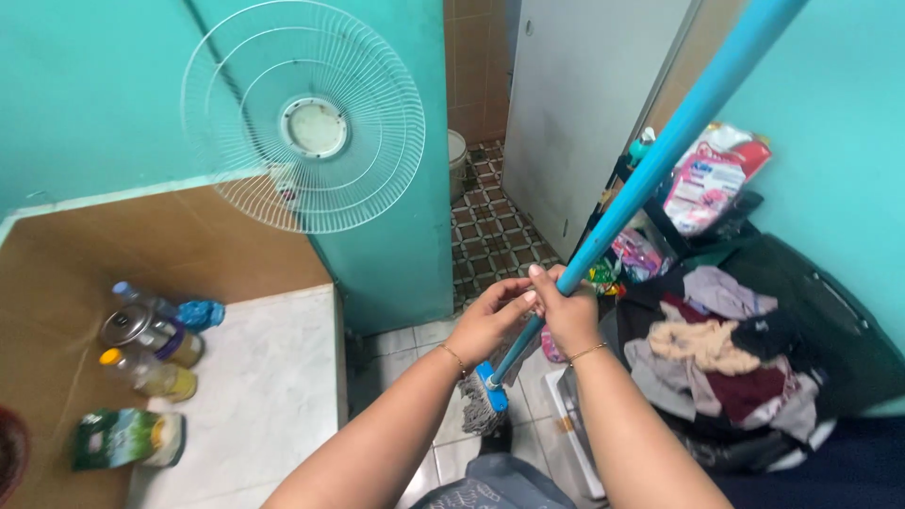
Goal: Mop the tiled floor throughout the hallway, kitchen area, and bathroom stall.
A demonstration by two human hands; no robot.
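- The blue mop handle [660,160] is gripped low down by the closed right hand [568,316].
- It is also clasped by the left hand [490,320], fingers curled.
- The grey mop head [483,403] is held just above the tiled floor [490,236].

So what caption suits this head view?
Both hands, left hand and right hand, grip a long blue mop handle.

Turquoise walls [85,85] close in a small room — a white wire fan guard [304,118] hangs on the left one. Below it a white table [264,377] meets a brown backsplash [141,245]. Patterned floor tiles [490,236] run past a grey door [584,104] — daylight is soft.
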